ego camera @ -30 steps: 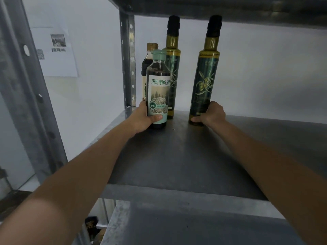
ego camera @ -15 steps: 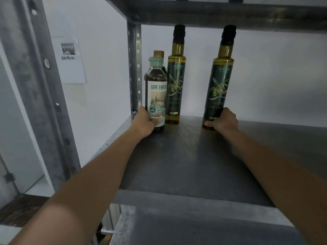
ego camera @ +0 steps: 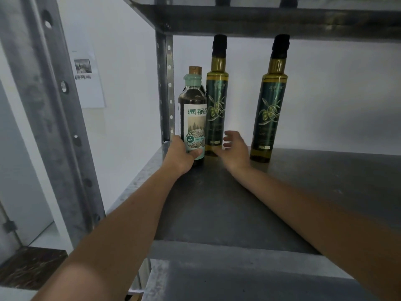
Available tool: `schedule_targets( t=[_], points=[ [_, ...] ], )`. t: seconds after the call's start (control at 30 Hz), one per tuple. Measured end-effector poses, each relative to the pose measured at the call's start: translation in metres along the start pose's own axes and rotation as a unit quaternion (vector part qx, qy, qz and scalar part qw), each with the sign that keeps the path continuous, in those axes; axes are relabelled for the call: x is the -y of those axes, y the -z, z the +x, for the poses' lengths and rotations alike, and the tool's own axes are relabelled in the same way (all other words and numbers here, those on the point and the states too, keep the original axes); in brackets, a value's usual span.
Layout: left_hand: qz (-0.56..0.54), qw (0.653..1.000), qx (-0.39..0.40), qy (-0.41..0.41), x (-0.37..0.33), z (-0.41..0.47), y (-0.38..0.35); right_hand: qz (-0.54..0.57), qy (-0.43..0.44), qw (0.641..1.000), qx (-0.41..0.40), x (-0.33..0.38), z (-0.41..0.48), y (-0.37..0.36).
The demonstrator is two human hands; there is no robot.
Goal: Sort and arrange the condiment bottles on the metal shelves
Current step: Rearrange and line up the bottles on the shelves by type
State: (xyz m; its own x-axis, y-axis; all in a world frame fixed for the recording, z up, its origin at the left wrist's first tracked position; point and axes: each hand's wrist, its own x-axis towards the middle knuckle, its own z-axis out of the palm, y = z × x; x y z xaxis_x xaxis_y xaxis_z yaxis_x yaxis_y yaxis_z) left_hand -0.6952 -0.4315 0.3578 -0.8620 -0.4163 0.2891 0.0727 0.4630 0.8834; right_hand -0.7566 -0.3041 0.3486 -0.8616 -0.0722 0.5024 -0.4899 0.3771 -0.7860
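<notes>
On the grey metal shelf (ego camera: pixel 227 209), at its back left corner, stands a dark sauce bottle (ego camera: pixel 192 109) with a mint cap and a pale label. My left hand (ego camera: pixel 181 154) is wrapped around its base. Behind it only the brown cap of another bottle (ego camera: pixel 195 70) shows. A tall olive oil bottle (ego camera: pixel 216 98) stands right beside the sauce bottle. A second olive oil bottle (ego camera: pixel 270 105) stands further right, free. My right hand (ego camera: pixel 234 151) hovers between the two oil bottles with fingers spread, holding nothing.
A perforated metal upright (ego camera: pixel 165 88) rises at the back left corner and a thicker one (ego camera: pixel 54 118) at the front left. The upper shelf (ego camera: pixel 260 20) hangs just above the oil bottle caps. A lower shelf (ego camera: pixel 249 283) shows below. A white wall is behind.
My right hand has let go of the right olive oil bottle and moved left, fingers now spread. The left hand still grips the sauce bottle, which sits closer to the left oil bottle.
</notes>
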Motion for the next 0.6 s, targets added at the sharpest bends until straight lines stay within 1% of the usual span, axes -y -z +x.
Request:
schedule_targets(
  t=[0.07,0.13,0.23,0.6],
  points=[
    [-0.001,1.000,0.001,-0.002,0.001,0.000,0.000,-0.001,-0.054,0.998,0.023,-0.005,0.012,-0.008],
    [0.000,1.000,0.003,-0.005,0.002,0.001,0.000,0.005,-0.084,0.996,0.035,-0.009,0.024,-0.013],
    [0.002,1.000,-0.001,-0.006,0.002,0.002,0.001,0.001,-0.079,0.996,0.050,-0.011,0.033,-0.021],
    [0.003,1.000,-0.008,-0.011,0.005,0.007,-0.002,-0.071,-0.093,0.992,0.045,-0.004,0.031,-0.015]
  ],
)
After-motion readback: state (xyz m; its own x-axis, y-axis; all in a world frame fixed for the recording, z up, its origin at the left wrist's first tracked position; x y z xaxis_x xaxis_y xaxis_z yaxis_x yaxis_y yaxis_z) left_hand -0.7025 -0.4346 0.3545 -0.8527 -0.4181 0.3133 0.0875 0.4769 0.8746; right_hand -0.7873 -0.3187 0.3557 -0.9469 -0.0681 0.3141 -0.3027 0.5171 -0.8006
